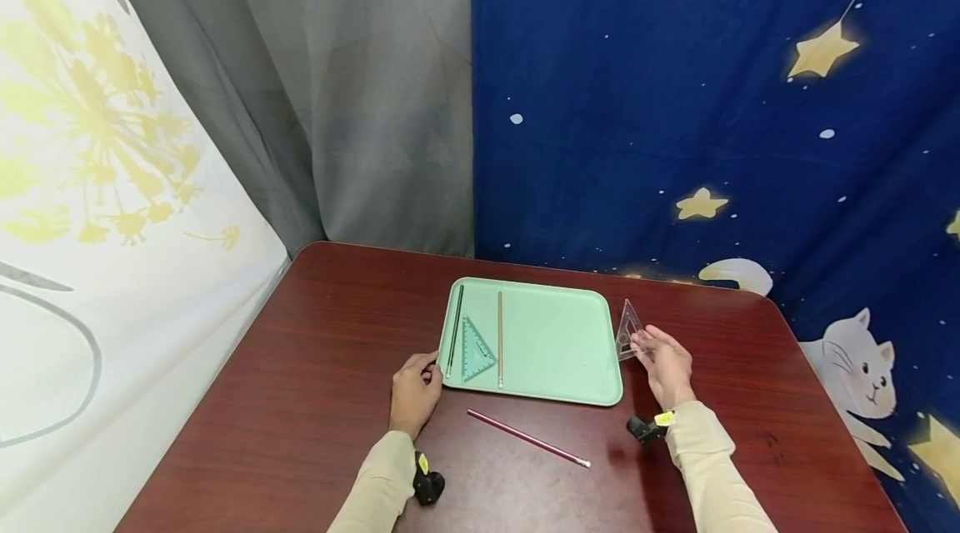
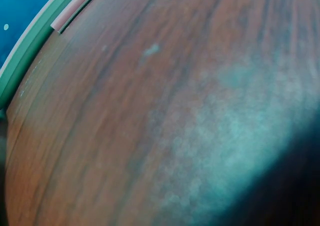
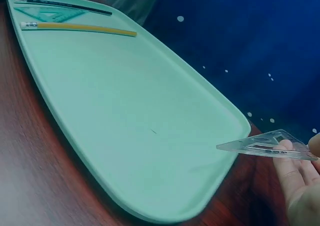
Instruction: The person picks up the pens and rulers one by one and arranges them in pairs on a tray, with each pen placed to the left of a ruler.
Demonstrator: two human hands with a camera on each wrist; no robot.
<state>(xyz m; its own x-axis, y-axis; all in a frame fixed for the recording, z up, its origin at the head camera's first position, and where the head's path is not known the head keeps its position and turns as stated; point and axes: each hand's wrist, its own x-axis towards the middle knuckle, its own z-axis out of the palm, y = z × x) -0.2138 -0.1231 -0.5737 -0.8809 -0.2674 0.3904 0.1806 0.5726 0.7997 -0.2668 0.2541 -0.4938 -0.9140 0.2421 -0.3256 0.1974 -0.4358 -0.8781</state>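
Note:
My right hand [image 1: 666, 366] pinches a clear set square [image 1: 628, 333] between thumb and fingers, just off the tray's right edge. In the right wrist view the set square [image 3: 270, 145] is held nearly flat, its tip over the tray's corner. My left hand [image 1: 415, 396] grips the near left rim of the green tray [image 1: 558, 341], thumb and forefinger at its edge. On the tray, side by side at the left, lie a black pencil [image 1: 455, 331], a green-tinted set square [image 1: 476, 352] and a yellow pencil [image 1: 500, 340].
A dark red pencil [image 1: 528, 437] lies slantwise on the brown table [image 1: 337, 333], in front of the tray. Behind the table hang a grey curtain [image 1: 390, 100] and a blue starry one [image 1: 637, 100]. A white printed cloth [image 1: 112, 266] is at the left.

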